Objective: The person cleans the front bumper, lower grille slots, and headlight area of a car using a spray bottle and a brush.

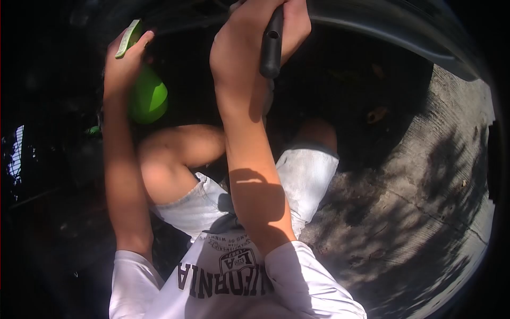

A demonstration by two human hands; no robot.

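Note:
My left hand, at the upper left, is closed around the top of a green spray bottle. Its rounded, bright green body hangs below my wrist, and a pale green top piece with small print sticks out above the fingers. At the top centre my right hand is wrapped round a black handle with a hole near its end, like that of a brush. The working end of that tool lies out of sight beyond the hand. My right hand is close to a dark, glossy curved panel, which looks like car bodywork.
My bent knees are below my hands. Rough concrete with dappled shade spreads to the right, with a dry leaf in the shadow nearby. The left side is very dark, with a small green thing there.

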